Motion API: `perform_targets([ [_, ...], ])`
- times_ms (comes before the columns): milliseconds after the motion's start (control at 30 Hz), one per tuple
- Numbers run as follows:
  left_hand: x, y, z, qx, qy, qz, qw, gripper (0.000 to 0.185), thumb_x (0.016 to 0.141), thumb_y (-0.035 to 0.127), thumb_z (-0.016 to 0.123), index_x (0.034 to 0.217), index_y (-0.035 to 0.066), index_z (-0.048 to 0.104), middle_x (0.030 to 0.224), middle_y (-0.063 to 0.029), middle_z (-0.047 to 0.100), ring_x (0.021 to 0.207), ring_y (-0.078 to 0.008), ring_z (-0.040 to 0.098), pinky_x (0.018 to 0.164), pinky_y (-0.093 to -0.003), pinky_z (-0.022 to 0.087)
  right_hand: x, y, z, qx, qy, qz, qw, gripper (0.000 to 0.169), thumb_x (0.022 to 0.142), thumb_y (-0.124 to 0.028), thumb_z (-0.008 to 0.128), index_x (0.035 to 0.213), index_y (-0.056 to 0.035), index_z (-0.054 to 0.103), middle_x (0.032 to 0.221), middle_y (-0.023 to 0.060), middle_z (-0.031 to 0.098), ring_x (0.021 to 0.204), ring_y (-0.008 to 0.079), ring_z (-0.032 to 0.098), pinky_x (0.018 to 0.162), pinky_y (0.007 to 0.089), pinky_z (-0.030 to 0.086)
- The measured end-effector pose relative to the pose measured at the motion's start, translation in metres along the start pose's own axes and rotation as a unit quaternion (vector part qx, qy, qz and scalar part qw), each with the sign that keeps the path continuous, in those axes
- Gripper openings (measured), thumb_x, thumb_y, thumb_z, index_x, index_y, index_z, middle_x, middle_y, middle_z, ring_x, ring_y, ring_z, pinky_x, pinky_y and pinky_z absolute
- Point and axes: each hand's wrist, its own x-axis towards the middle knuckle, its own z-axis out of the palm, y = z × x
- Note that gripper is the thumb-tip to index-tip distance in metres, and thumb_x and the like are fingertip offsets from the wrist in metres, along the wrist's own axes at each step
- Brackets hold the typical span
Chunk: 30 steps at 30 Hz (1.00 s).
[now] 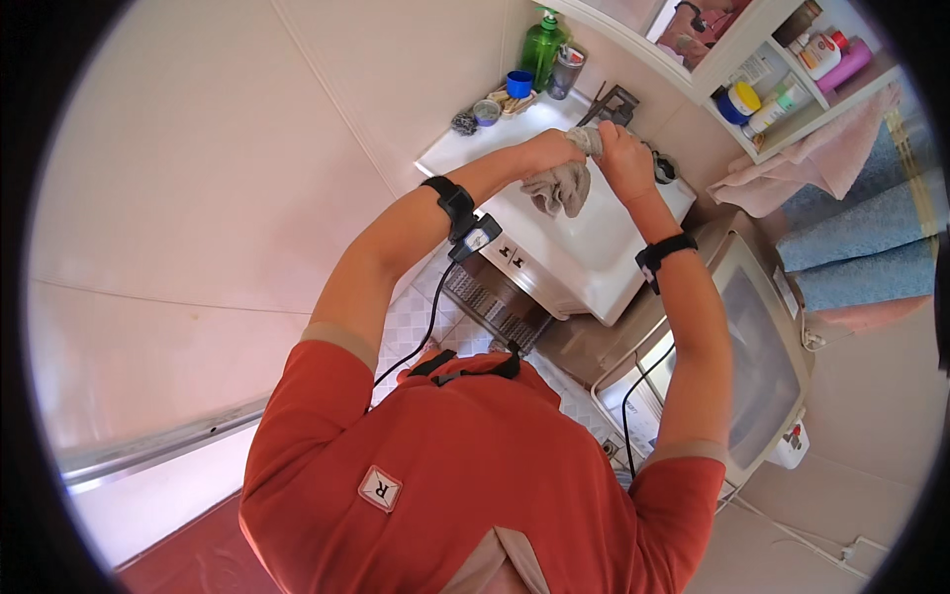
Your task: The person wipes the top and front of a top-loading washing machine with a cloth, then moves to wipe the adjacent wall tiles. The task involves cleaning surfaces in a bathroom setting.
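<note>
Over the white washbasin [594,230], my left hand [553,152] and my right hand [623,160] grip one grey-beige cloth [560,189]. The cloth is bunched and narrow between the two fists, and its loose folds hang below my left hand. My right fist is near the dark faucet [616,104] at the basin's back edge. Most of my fingers are hidden behind the hands and the cloth. Both wrists wear black straps.
Along the basin's back left stand a green pump bottle [542,52], a grey cup [566,74], a blue cup [519,84] and a scouring pad [464,123]. An open shelf [801,74] is at upper right. A washing machine [764,356] stands right; towels [861,245] hang above it.
</note>
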Motion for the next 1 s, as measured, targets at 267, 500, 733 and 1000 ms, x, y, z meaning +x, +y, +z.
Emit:
perform_targets([
  [267, 0.012, -0.008, 0.022, -0.091, -0.052, -0.067, 0.992, 0.029, 0.084, 0.017, 0.066, 0.102, -0.005, 0.066, 0.091, -0.0114, 0.070, 0.077, -0.0219, 0.068, 0.068, -0.0356, 0.056, -0.024, 0.028, 0.026, 0.035, 0.004, 0.007, 0.999, 0.035, 0.074, -0.018, 0.077, 0.098, -0.0127, 0.052, 0.087, 0.0095, 0.063, 0.081, 0.0312, 0.068, 0.063, 0.0428, 0.056],
  [500, 0.008, -0.089, 0.018, -0.101, 0.101, -0.142, 0.979, 0.036, 0.087, 0.023, 0.065, 0.107, -0.007, 0.063, 0.090, -0.0119, 0.069, 0.073, -0.0244, 0.068, 0.066, -0.0380, 0.058, -0.050, -0.004, 0.060, 0.138, -0.243, 0.266, 0.922, 0.047, 0.072, -0.025, 0.081, 0.105, -0.0048, 0.054, 0.097, 0.0194, 0.070, 0.092, 0.0378, 0.069, 0.076, 0.0495, 0.055],
  [733, -0.088, -0.138, 0.000, -0.437, 0.067, -0.192, 0.876, 0.067, 0.094, 0.060, 0.056, 0.120, -0.001, 0.060, 0.102, -0.0141, 0.068, 0.087, -0.0260, 0.069, 0.074, -0.0385, 0.059, -0.049, -0.081, 0.062, 0.362, -0.313, 0.162, 0.863, 0.050, 0.072, -0.027, 0.080, 0.107, 0.0021, 0.060, 0.097, 0.0223, 0.069, 0.092, 0.0398, 0.067, 0.081, 0.0458, 0.053],
  [1000, -0.215, -0.207, -0.008, -0.470, 0.173, -0.182, 0.846, 0.063, 0.096, 0.057, 0.058, 0.125, 0.002, 0.061, 0.113, -0.0130, 0.069, 0.093, -0.0221, 0.070, 0.082, -0.0366, 0.059, -0.066, -0.169, 0.094, 0.505, -0.541, 0.062, 0.669, 0.055, 0.086, -0.042, 0.077, 0.119, 0.0000, 0.066, 0.098, 0.0066, 0.070, 0.086, 0.0158, 0.064, 0.080, 0.0322, 0.051],
])
